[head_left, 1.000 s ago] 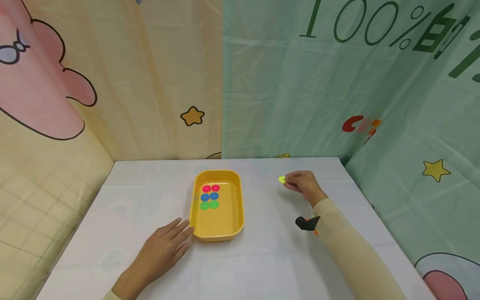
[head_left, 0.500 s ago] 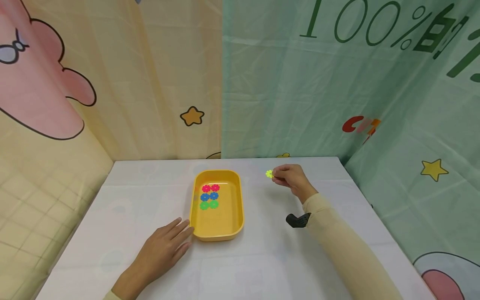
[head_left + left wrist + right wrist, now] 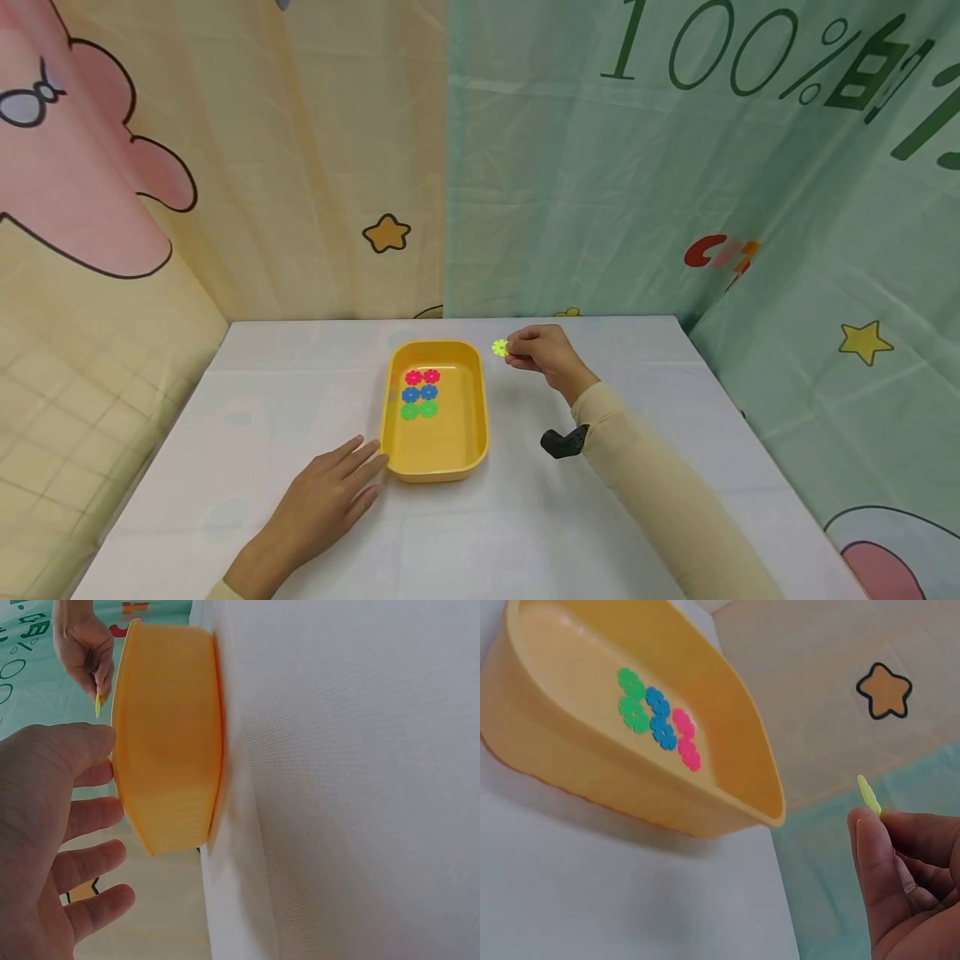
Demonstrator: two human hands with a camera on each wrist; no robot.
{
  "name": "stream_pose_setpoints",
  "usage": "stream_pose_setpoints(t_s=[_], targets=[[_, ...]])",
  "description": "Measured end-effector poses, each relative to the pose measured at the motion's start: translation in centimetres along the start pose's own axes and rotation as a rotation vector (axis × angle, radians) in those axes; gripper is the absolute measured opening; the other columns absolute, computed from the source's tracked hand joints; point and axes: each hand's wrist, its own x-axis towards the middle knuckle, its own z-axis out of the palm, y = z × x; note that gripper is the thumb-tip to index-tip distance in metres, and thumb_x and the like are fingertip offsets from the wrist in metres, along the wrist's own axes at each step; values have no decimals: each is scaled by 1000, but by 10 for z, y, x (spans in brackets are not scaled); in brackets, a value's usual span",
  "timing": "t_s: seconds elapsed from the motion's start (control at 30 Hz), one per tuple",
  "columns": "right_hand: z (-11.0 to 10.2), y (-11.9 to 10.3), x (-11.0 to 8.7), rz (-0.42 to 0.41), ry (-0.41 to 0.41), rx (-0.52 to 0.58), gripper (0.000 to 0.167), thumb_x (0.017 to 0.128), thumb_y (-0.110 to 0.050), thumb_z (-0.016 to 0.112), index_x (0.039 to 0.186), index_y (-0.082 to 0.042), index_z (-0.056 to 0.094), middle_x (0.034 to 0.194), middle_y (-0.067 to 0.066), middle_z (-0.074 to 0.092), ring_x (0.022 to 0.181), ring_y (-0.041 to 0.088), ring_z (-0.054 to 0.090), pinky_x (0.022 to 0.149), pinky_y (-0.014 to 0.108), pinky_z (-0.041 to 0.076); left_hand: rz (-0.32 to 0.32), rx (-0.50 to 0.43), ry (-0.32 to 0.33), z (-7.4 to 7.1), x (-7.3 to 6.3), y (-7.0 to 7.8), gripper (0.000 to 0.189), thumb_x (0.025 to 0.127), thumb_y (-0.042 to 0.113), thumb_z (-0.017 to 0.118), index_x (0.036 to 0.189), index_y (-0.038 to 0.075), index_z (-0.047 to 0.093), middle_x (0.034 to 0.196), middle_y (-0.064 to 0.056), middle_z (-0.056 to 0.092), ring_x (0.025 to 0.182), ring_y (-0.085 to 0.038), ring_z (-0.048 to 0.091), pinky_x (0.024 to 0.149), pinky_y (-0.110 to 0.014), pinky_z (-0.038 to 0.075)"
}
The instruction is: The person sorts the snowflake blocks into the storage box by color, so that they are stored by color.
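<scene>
My right hand pinches a yellow flower-shaped plastic disc between thumb and fingers, in the air just right of the far end of a yellow tray. Edge-on, the same disc shows thin in the right wrist view. On the tray floor lie two pink flower discs, two blue ones and two green ones, in rows of two. My left hand has its fingers extended, the fingertips at the tray's near left rim.
A white cloth covers the table. Printed curtains stand behind it and at both sides. A black device sits at my right wrist, below the sleeve.
My right hand has moved left with the yellow flower disc, from the right part of the table to near the tray's right rim. The left hand and the tray have stayed put.
</scene>
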Motion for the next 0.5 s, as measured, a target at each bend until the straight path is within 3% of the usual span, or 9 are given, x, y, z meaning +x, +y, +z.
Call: stream_pose_setpoints(t_s=[0.27,0.5], targets=[[41,-1,-4,17,-65,-23,13,95,-4,70,107,2,70,98,14,70,73,16,72,74,28,62,1,-3,-7,-1,0,0,49,80,28,86,125,14,73,130,-7,70,124,-31,64,90,-50,58],[72,6,-12,4,-127,-46,9,96,-1,67,103,4,70,87,13,69,69,16,71,71,27,62,0,0,-11,-4,1,3,49,80,28,86,125,13,73,130,-7,70,124,-32,64,90,-50,58]])
